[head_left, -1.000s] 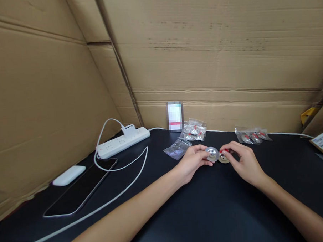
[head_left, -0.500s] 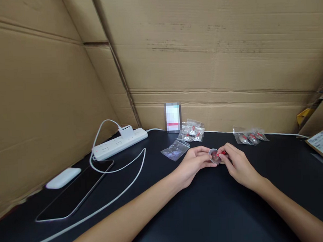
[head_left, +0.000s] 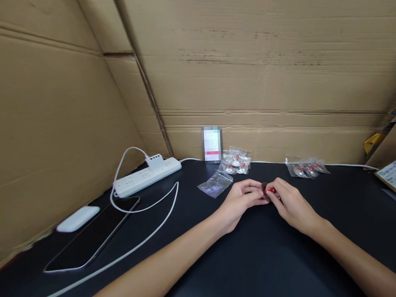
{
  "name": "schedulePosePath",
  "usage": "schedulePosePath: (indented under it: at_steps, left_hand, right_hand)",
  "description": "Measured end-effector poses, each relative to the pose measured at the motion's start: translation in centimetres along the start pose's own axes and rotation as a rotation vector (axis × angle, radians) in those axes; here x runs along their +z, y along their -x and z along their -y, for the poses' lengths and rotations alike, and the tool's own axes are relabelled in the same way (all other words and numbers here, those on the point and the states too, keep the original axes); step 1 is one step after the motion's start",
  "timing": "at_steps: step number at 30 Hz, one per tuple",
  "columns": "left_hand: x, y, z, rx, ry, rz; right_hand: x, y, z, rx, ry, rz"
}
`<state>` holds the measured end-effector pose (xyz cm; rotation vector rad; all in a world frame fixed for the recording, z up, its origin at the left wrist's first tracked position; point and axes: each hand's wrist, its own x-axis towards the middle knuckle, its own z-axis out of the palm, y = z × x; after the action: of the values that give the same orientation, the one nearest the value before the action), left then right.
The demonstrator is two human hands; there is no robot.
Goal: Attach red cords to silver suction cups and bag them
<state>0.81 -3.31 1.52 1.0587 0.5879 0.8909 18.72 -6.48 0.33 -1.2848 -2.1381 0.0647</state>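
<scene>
Pinching a round metal disc by its edge, the left hand is pretty much curled closed. The right hand has a little red piece nipped tight, right against the disc, over the black tabletop, bagged discs behind.

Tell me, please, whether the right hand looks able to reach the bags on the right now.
Probably yes: the bags lie just beyond the right hand, and nothing visible blocks the way. But it pinches a red part, so it may need to let go first.
</scene>
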Motion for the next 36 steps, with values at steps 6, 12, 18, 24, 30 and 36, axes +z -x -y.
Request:
schedulePosePath:
  at_steps: [6, 12, 18, 24, 30, 36]
  left_hand:
    - [0.4, 0.2, 0.4, 0.071, -0.068, 0.026]
    - [0.4, 0.1, 0.8, 0.14, -0.151, 0.005]
    - [-0.1, -0.2, 1.1, 0.189, -0.258, 0.025]
    - [-0.7, -0.4, 1.3, 0.17, -0.299, 0.03]
    - [-0.8, -0.5, 0.9, 0.186, -0.32, 0.031]
    - [-0.9, -0.6, 0.8, 0.155, -0.295, 0.108]
  right_hand:
    - [0.5, 0.1, 0.0, 0.041, 0.027, -0.039]
    - [0.8, 0.2, 0.6, 0.092, -0.006, -0.101]
    - [0.8, 0.1, 1.1, 0.091, -0.096, -0.103]
    - [0.5, 0.2, 1.2, 0.007, -0.208, -0.082]
    - [-0.4, -0.1, 1.3, -0.036, -0.266, -0.054]
    - [-0.6, -0.3, 1.3, 0.014, -0.334, -0.047]
